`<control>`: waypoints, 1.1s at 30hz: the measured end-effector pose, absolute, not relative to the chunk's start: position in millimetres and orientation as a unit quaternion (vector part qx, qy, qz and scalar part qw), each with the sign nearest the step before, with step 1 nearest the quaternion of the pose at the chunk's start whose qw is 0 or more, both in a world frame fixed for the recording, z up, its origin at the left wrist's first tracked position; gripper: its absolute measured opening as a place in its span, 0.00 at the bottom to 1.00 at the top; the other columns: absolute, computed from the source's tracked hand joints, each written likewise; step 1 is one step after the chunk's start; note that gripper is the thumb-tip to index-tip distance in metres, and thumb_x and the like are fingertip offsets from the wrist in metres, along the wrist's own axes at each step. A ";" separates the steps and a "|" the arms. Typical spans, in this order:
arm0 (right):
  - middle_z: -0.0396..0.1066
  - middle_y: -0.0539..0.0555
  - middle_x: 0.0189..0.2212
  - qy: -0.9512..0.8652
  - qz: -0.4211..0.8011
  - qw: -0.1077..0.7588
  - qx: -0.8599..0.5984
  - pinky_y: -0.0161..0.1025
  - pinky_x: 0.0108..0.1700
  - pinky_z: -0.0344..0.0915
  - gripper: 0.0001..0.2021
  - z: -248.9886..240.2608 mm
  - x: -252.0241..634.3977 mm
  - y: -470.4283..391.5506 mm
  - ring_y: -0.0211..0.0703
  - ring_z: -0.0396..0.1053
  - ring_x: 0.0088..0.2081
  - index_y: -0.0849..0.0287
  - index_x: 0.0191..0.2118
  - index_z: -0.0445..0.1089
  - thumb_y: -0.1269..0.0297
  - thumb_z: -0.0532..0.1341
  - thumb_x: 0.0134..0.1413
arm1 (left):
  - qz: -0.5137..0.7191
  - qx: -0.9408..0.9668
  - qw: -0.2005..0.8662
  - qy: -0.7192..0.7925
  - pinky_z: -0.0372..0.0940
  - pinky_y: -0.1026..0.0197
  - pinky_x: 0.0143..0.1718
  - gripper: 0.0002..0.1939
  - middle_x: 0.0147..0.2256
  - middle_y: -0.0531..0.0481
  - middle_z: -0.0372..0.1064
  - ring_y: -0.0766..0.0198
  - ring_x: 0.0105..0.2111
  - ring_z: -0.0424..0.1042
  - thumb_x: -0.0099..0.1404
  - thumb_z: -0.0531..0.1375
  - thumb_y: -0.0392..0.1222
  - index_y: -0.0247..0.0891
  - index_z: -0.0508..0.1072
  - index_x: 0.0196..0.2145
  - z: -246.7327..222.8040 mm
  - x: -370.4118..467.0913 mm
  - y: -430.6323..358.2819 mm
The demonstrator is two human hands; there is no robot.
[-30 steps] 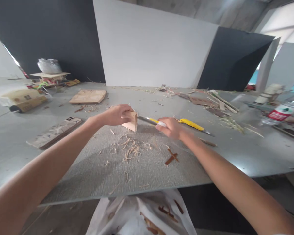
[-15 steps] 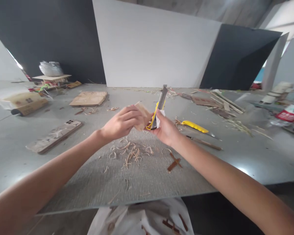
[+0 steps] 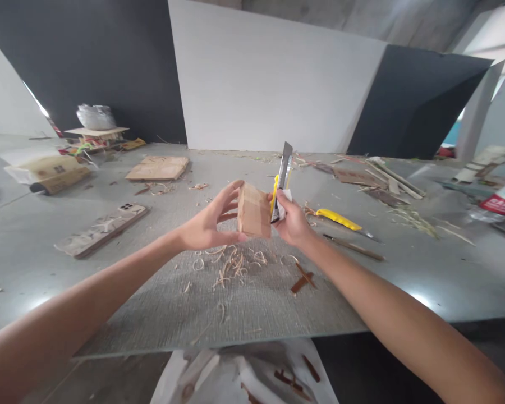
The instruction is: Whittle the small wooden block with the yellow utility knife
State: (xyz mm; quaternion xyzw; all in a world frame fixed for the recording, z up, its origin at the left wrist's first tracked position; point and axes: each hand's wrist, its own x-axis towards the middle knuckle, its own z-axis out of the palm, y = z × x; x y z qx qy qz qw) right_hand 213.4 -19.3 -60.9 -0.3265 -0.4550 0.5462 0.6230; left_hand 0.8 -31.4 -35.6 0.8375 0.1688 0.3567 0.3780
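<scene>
Between my hands is a small pale wooden block (image 3: 255, 210), its broad face turned toward me. My left hand (image 3: 212, 220) grips its left edge, thumb below and fingers above. My right hand (image 3: 291, 216) is closed around a yellow and black utility knife (image 3: 283, 168), its blade pointing up and away. A bit of white paper or cloth shows under the right thumb. The right fingertips are hidden behind the block, and I cannot tell how firmly they touch it. Curled wood shavings (image 3: 232, 268) lie on the table below.
On the right lie a yellow-handled knife (image 3: 339, 219), a thin wooden-handled tool (image 3: 353, 247) and scrap wood strips (image 3: 395, 177). A phone (image 3: 103, 230) and a flat wooden board (image 3: 157, 168) are on the left. Brown scraps (image 3: 303, 279) sit near the table's front edge.
The wooden block has been turned so its broad face shows. My left hand has opened wider and shifted its hold to the block's left edge. The utility knife stays in my right hand.
</scene>
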 end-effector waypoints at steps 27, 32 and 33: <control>0.65 0.51 0.30 -0.515 0.488 0.592 -0.383 0.40 0.34 0.59 0.15 -70.8 200.2 -34.9 0.41 0.63 0.33 0.54 0.31 0.64 0.47 0.59 0.50 | 0.393 0.771 0.417 0.277 0.74 0.52 0.34 0.49 0.62 0.37 0.43 0.51 0.45 0.70 0.55 0.62 0.37 0.57 0.35 0.63 -69.7 6.4 -45.5; 0.64 0.50 0.29 -0.532 0.472 0.593 -0.378 0.39 0.32 0.58 0.15 -70.7 202.2 -36.5 0.40 0.61 0.31 0.54 0.32 0.64 0.47 0.58 0.50 | 0.402 0.769 0.415 0.275 0.74 0.54 0.35 0.49 0.62 0.37 0.43 0.51 0.45 0.69 0.54 0.63 0.37 0.56 0.35 0.63 -70.9 4.3 -41.4; 0.64 0.50 0.29 -0.537 0.468 0.594 -0.374 0.39 0.32 0.58 0.15 -70.1 202.3 -37.4 0.40 0.61 0.31 0.54 0.32 0.65 0.47 0.58 0.50 | 0.402 0.765 0.423 0.272 0.74 0.54 0.35 0.49 0.62 0.37 0.44 0.52 0.45 0.69 0.54 0.62 0.37 0.55 0.35 0.63 -70.3 4.0 -41.2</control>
